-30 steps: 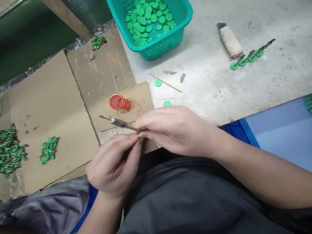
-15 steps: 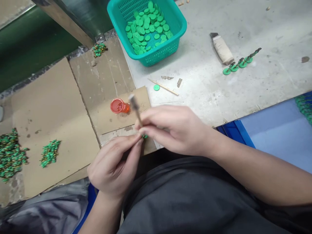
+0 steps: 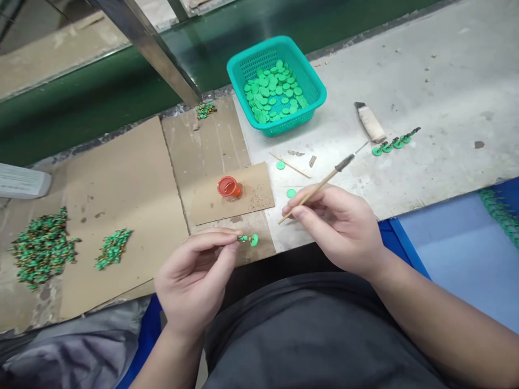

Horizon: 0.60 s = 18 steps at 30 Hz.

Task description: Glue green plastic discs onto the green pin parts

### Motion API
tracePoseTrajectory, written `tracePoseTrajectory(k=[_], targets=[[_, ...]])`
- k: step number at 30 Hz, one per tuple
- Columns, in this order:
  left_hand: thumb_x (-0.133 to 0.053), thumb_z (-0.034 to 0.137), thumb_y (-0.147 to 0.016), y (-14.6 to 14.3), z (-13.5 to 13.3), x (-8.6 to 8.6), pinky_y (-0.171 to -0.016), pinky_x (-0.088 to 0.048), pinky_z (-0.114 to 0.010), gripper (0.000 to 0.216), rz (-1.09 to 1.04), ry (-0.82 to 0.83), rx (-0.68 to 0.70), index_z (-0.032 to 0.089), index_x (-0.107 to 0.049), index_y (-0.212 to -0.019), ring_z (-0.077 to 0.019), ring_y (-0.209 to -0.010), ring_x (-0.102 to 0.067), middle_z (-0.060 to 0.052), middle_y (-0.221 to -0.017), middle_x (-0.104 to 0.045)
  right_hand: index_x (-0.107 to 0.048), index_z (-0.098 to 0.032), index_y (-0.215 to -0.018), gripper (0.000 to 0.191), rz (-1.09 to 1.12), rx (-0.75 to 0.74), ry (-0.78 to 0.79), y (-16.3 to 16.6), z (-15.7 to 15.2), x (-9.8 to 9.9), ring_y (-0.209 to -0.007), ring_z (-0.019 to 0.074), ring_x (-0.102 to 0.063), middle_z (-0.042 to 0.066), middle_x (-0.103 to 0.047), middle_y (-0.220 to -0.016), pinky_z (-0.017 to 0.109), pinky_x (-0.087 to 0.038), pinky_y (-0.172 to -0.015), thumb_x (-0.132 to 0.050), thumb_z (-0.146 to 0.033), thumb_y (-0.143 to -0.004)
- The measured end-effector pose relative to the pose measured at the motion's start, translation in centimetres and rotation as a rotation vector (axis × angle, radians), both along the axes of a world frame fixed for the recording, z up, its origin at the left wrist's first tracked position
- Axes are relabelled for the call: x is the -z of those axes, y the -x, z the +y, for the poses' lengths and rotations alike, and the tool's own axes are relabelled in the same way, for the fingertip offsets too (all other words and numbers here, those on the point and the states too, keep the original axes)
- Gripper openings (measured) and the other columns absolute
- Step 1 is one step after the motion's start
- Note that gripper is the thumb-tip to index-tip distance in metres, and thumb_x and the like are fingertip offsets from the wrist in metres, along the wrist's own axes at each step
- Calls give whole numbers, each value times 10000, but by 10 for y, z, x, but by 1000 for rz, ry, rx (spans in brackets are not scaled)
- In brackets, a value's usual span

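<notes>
Fingers: your left fingers (image 3: 232, 236) pinch a green disc part (image 3: 252, 240); your right fingers (image 3: 290, 210) grip a wooden-handled pick (image 3: 324, 183).

Head view: your hands stand apart, the part held over cardboard (image 3: 121, 178), near a red cup (image 3: 229, 187).

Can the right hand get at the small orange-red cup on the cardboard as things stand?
Probably yes. The right hand, pinching a thin wooden-handled tool, has nothing upright between it and the small orange-red cup; the left hand sits lower, clear of that path.
</notes>
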State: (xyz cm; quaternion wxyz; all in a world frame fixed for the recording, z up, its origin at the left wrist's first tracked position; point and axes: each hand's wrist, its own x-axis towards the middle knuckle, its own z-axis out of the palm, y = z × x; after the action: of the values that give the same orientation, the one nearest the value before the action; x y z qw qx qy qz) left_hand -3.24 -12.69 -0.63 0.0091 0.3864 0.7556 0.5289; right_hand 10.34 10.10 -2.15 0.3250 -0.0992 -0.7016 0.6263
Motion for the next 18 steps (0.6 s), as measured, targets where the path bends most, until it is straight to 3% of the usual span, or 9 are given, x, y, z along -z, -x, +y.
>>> tracePoseTrajectory(k=[7,14,18], targets=[[-888,153,-1080,-5,0,-17,-910,-747,-271,149,-15,-21,25,288,-928,-1128,-205,-992,-844,-38,-1051,-845,-871,-243,-1075,81,-40,7,129,-8,-1,4,-963,149,-918,12,-928,-1045,224,-763,-904,-846,-177,-1115],[-918,231,-1057,-1,8,-26,-910,-726,-229,95,-61,-32,45,317,-937,-1093,-180,-969,-830,-17,-1048,-852,-856,-246,-1010,78,-51,-1,213,-3,0,5,-955,178,-918,33,-920,-1027,270,-778,-904,-881,-259,-1082],[-951,339,-1059,3,16,-29,-819,-720,-229,45,-82,-24,43,301,-934,-1076,-164,-795,-781,-15,-985,-841,-847,-251,-1003,167,-39,8,279,-5,-1,8,-970,207,-921,52,-924,-1035,313,-786,-908,-905,-381,-1090]])
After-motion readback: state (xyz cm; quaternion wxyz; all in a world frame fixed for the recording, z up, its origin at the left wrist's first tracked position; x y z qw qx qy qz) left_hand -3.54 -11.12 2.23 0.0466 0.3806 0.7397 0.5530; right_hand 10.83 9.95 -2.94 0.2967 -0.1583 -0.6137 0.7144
